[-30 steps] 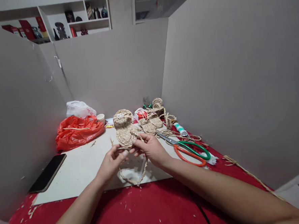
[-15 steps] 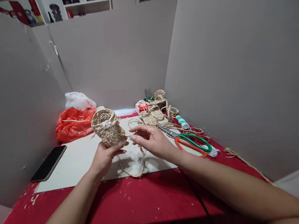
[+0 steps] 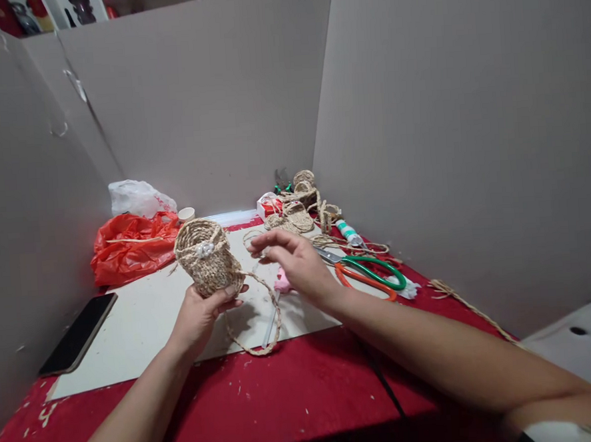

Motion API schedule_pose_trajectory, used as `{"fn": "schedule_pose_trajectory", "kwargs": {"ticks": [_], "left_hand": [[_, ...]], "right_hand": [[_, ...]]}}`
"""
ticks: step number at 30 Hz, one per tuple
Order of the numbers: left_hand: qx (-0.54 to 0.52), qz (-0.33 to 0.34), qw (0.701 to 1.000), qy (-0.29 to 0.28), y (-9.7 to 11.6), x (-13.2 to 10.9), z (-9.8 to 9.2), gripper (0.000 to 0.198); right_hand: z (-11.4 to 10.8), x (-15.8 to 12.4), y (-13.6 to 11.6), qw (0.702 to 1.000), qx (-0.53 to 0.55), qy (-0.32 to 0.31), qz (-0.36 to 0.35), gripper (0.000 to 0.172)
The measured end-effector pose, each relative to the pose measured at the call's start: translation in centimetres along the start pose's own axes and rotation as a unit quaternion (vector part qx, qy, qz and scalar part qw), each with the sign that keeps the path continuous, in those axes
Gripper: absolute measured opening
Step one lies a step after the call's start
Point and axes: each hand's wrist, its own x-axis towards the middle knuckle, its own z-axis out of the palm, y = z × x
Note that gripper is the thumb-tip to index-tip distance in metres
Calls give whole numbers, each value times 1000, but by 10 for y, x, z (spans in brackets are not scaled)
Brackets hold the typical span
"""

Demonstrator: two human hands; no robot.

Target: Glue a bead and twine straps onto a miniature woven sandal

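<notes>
Slipper point(image 3: 209, 269), in left hand point(image 3: 200, 315), right hand point(image 3: 301, 268) apart

Woven piece point(image 3: 209, 273) shows rough, matt, straw-like cord, ridged; beads point(image 3: 204, 250) on it shine. Red bag point(image 3: 135, 254) is thin, crinkled plastic with a soft sheen; white bag point(image 3: 138, 197) looks filmy, wrinkled. Phone point(image 3: 79, 334) is smooth, dark, glossy. Scissors point(image 3: 342, 261): bare metal blades point(image 3: 328, 256), glossy, plastic-looking grips point(image 3: 402, 278). Board point(image 3: 146, 330) appears smooth, matt. Tablecloth point(image 3: 286, 401) is dull, cloth-like. Walls point(image 3: 209, 119) around us: smooth, matt.
</notes>
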Motion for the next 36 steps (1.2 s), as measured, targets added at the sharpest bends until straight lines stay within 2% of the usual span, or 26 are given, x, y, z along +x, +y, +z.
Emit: {"fn": "schedule_pose_trajectory", "kwargs": {"ticks": [3, 8, 12, 14, 15, 18, 20, 22, 24, 26, 27, 29, 31, 33, 34, 36], "left_hand": [[-2, -4, 1000, 23, 0, 3, -2, 29], [-1, -14, 999, 38, -2, 8, -3, 25], [-4, -23, 999, 46, -4, 11, -3, 22], [-4, -21, 999, 50, -4, 11, -2, 22], [-5, -21, 998, 52, -4, 11, -2, 22], [-16, -28, 998, 51, -5, 9, 1, 21], [-25, -34, 998, 44, -5, 6, 3, 20], [-31, -39, 998, 32, -5, 4, 5, 21], [-40, -43, 998, 17, -4, 2, 6, 24], [-51, -44, 998, 6, -4, 0, 7, 26], [-55, -45, 997, 4, -4, 0, 7, 26], [-55, -48, 997, 1, -3, -1, 7, 26], [-55, -50, 997, -4, -3, -1, 8, 27], [-60, -51, 997, -9, -4, -2, 8, 27], [-65, -53, 996, -10, -4, -2, 8, 26], [-72, -57, 996, -12, -4, -3, 8, 23]], "right_hand": [[-19, 7, -13, 996, -1, 80, -50, 10], [-63, 15, -31, 982, -10, 151, -116, 14], [-98, 20, -34, 970, -19, 221, -102, 19], [-107, 19, -31, 972, -30, 223, -69, 20], [-108, 16, -28, 977, -38, 205, -46, 19], [-96, 3, -21, 990, -93, 105, -14, 15], [-79, -9, -17, 980, -181, 35, -70, 21], [-61, -21, -12, 939, -287, -37, -188, 31], [-46, -28, -7, 876, -358, -93, -309, 38], [-34, -29, -2, 831, -378, -115, -393, 32], [-29, -28, 0, 823, -372, -113, -415, 25], [-21, -23, 2, 836, -341, -91, -420, 12], [-13, -17, 2, 869, -304, -68, -385, 10], [-7, -12, 1, 889, -284, -64, -354, 9], [-5, -10, 0, 889, -284, -69, -353, 8], [-2, -7, 0, 869, -303, -85, -381, 6]]}}
